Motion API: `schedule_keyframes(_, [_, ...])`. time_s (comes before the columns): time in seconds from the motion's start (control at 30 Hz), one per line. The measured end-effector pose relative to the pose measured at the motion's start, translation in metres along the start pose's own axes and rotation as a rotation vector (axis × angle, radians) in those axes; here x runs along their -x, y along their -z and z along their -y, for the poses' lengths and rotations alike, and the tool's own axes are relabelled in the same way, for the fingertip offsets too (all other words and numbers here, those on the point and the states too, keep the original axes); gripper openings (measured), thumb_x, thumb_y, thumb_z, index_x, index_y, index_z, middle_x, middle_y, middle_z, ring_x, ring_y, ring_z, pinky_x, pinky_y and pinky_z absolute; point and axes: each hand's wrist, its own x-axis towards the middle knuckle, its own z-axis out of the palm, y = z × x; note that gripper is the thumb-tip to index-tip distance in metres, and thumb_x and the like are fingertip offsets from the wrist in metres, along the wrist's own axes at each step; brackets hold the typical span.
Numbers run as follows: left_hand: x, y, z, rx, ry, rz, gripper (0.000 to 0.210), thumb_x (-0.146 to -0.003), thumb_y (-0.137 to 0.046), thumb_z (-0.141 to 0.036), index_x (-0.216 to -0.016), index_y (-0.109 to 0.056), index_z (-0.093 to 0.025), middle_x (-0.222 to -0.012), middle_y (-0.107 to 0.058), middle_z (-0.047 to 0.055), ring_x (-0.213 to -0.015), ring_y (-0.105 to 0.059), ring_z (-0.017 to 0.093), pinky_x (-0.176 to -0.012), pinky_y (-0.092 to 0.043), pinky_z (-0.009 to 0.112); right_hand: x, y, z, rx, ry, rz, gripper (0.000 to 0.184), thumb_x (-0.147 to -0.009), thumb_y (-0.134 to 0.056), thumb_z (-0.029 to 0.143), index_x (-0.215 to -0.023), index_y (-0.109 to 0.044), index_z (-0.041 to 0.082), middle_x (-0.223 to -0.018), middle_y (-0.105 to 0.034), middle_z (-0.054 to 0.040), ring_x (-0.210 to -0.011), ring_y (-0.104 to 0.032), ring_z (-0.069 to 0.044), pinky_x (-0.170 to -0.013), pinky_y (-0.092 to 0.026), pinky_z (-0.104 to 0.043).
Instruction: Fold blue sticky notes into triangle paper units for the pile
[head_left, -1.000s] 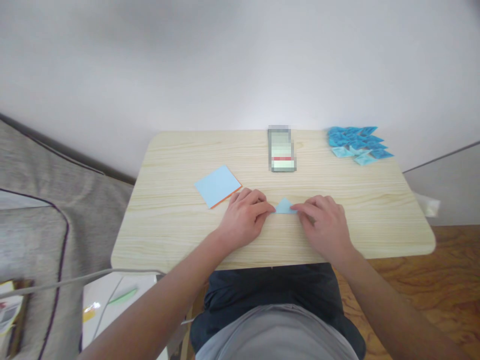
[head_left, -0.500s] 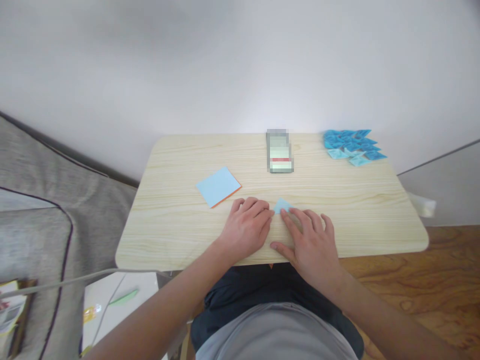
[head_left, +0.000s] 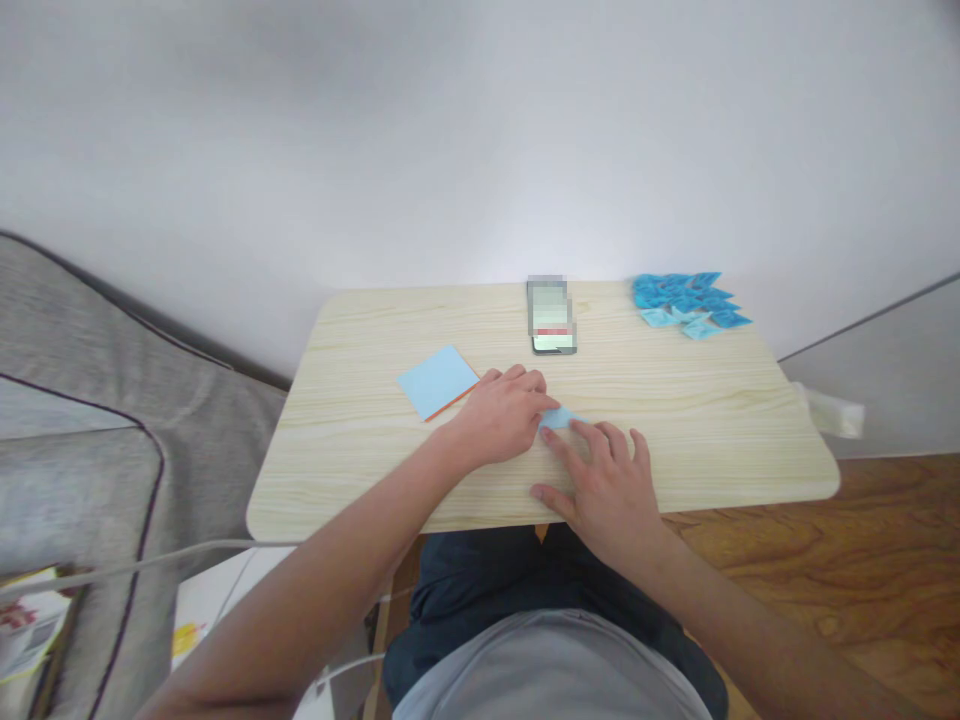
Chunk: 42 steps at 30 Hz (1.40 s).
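A small light blue piece of folded paper (head_left: 561, 417) lies on the table between my hands. My left hand (head_left: 508, 416) is closed at its left corner, the index finger reaching over the upper edge and the other fingers curled; its thumb is mostly hidden. My right hand (head_left: 606, 478) rests with fingers spread and thumb apart, two fingertips pressing the paper's lower edge and right side. Just left of my left hand sits a stack of square paper (head_left: 437, 381), light blue on top with an orange edge showing.
A phone (head_left: 553, 318) with a blurred screen lies near the wall. Several folded blue paper pieces (head_left: 686, 303) are grouped at the table's back right. A grey sofa (head_left: 202, 430) stands at the left, and a pale cable (head_left: 187, 550) runs past the table (head_left: 337, 480).
My left hand has moved slightly up and right onto the paper's corner. My right hand has shifted a little left, its fingertips still on the paper. The camera view has shifted slightly.
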Motion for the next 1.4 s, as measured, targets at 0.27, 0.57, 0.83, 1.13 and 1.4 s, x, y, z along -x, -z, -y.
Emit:
schedule_keyframes(0.27, [0.011, -0.014, 0.000, 0.041, 0.044, -0.063, 0.034, -0.099, -0.050, -0.027, -0.124, -0.071, -0.036, -0.119, -0.063, 0.005, -0.111, -0.052, 0.025, -0.096, -0.038, 0.043, 0.001, -0.003, -0.006, -0.041, -0.042, -0.043, 0.063, -0.094, -0.054, 0.060, -0.146, -0.054, 0.025, -0.147, -0.055, -0.0128, -0.127, -0.045, -0.037, -0.108, -0.030, -0.058])
schedule_keyframes(0.57, [0.015, -0.027, 0.003, 0.134, 0.099, -0.153, 0.036, -0.093, -0.063, -0.040, -0.128, -0.068, -0.035, -0.126, -0.061, 0.005, -0.118, -0.048, 0.027, -0.102, -0.037, 0.047, 0.002, -0.001, -0.008, -0.005, -0.056, -0.015, 0.058, -0.095, -0.052, 0.060, -0.145, -0.055, 0.030, -0.151, -0.051, -0.0119, -0.130, -0.045, -0.038, -0.109, -0.029, -0.060])
schedule_keyframes(0.83, [0.016, -0.026, 0.002, 0.126, 0.096, -0.139, 0.039, -0.094, -0.061, -0.040, -0.133, -0.065, -0.038, -0.130, -0.060, 0.005, -0.120, -0.047, 0.028, -0.103, -0.036, 0.049, 0.007, -0.007, -0.003, -0.017, -0.053, -0.058, 0.063, -0.093, -0.057, 0.059, -0.149, -0.050, 0.030, -0.154, -0.048, -0.0139, -0.133, -0.043, -0.039, -0.112, -0.024, -0.064])
schedule_keyframes(1.13, [0.015, -0.028, 0.002, 0.137, 0.113, -0.149, 0.035, -0.093, -0.063, -0.041, -0.127, -0.069, -0.038, -0.134, -0.058, 0.004, -0.123, -0.046, 0.028, -0.106, -0.035, 0.049, 0.008, -0.006, -0.001, -0.006, -0.056, -0.054, 0.064, -0.093, -0.057, 0.057, -0.150, -0.048, 0.029, -0.155, -0.047, -0.0146, -0.133, -0.042, -0.039, -0.112, -0.023, -0.065])
schedule_keyframes(1.4, [0.014, -0.026, 0.003, 0.147, 0.114, -0.139, 0.037, -0.092, -0.065, -0.039, -0.128, -0.069, -0.037, -0.134, -0.058, 0.005, -0.125, -0.045, 0.029, -0.107, -0.035, 0.051, 0.003, -0.002, -0.002, 0.014, -0.058, -0.011, 0.063, -0.093, -0.056, 0.061, -0.147, -0.051, 0.029, -0.154, -0.048, -0.0130, -0.132, -0.043, -0.039, -0.112, -0.023, -0.064])
